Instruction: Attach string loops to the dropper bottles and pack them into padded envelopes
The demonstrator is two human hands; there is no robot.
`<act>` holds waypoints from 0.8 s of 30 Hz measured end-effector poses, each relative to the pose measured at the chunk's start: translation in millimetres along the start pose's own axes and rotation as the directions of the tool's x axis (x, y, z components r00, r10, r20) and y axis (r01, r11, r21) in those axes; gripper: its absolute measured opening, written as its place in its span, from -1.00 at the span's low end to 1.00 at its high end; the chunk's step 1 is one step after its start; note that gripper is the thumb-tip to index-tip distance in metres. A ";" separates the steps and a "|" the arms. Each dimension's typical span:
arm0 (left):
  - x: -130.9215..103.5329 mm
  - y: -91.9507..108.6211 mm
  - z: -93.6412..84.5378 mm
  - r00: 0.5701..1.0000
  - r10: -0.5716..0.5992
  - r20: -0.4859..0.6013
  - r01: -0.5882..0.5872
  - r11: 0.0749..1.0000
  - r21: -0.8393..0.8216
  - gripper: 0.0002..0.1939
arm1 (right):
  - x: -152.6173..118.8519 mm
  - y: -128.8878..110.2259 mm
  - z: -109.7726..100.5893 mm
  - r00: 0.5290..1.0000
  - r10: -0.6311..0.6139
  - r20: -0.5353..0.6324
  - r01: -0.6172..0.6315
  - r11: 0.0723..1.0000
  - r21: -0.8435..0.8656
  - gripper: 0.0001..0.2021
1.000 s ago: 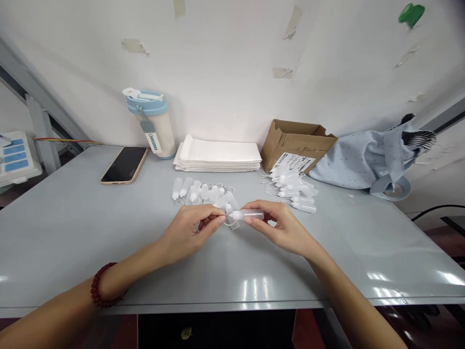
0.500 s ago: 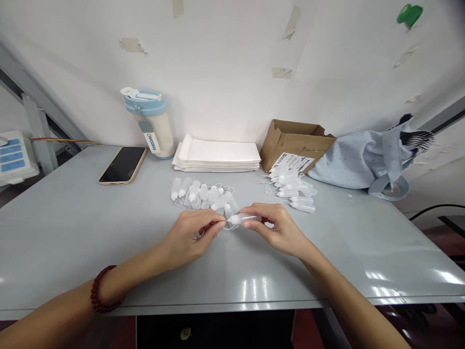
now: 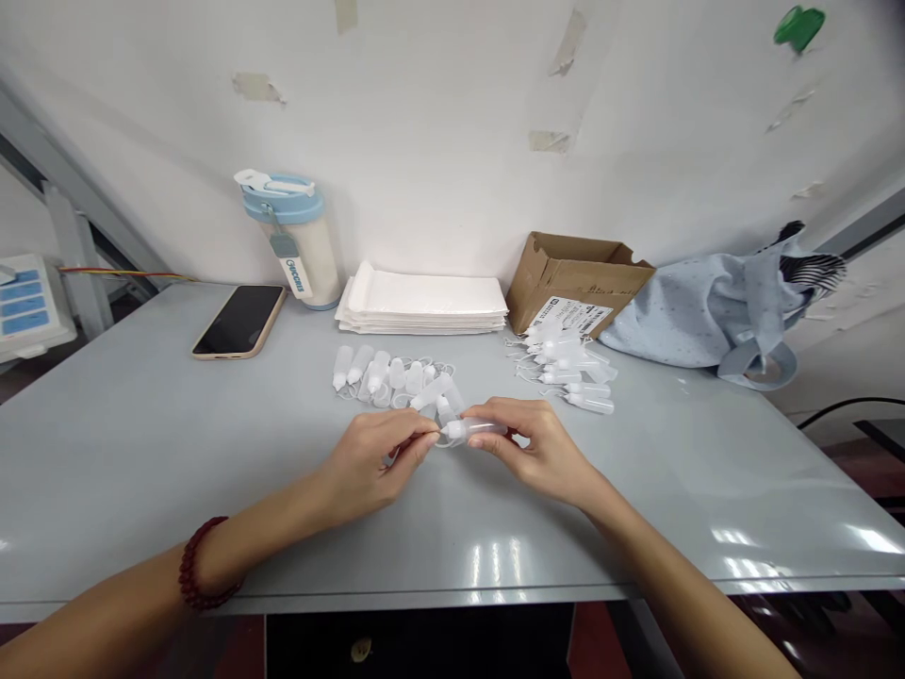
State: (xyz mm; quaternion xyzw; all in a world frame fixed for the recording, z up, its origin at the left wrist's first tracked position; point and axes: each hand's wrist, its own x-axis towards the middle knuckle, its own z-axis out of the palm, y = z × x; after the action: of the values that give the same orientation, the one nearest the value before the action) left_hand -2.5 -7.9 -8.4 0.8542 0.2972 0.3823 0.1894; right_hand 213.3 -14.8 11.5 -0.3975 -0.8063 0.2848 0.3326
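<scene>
A small translucent squeeze bottle [image 3: 459, 430] with a white cap lies sideways between my hands, its narrow tip pointing left. My right hand [image 3: 534, 443] grips its body between thumb and fingers. Thumb and forefinger of my left hand [image 3: 386, 453] are pinched together at the bottle's tip; the fingertips hide the very end. A thin pale loop hangs just under the cap. Right behind the hands lies a loose group of similar squeeze bottles [image 3: 380, 370], with thin loops among them. Farther right is a second pile of such bottles [image 3: 584, 366], mostly lying side by side.
Along the wall stand a tumbler [image 3: 304, 250] with a blue lid, a stack of white padded envelopes [image 3: 428, 297], an open cardboard box [image 3: 586, 283] and a light blue cloth bag [image 3: 679, 311]. A phone [image 3: 240, 322] lies at left on the grey table [image 3: 452, 556].
Both hands stay almost in place. The bottle and my right fingers have shifted very slightly down and to the left; the piles look the same.
</scene>
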 end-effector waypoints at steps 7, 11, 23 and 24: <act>1.1 1.5 -2.7 0.998 -0.051 0.044 0.051 0.999 -0.008 -0.89 | 1.8 -0.5 -3.6 1.000 0.000 -0.014 0.000 1.000 0.008 -0.84; 0.4 0.7 -1.3 0.995 -0.084 0.045 0.085 0.996 -0.035 -0.83 | 2.5 -1.7 -9.4 0.999 0.017 -0.034 -0.018 1.000 -0.006 -0.82; 0.8 1.8 -0.1 0.998 -0.068 0.014 0.067 0.996 0.054 -0.84 | 1.8 -0.7 -8.4 1.000 0.006 -0.004 -0.006 0.999 -0.037 -0.83; 0.4 1.2 0.6 0.999 -0.050 0.014 0.049 0.997 0.064 -0.84 | 1.6 -1.2 -7.7 1.000 0.002 -0.002 -0.002 0.999 -0.037 -0.83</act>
State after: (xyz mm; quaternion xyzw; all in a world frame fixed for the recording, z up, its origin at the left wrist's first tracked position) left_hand -1.4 -8.6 -7.9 0.8552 0.3288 0.3610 0.1738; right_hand 217.9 -12.6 17.7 -0.4047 -0.8106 0.2700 0.3259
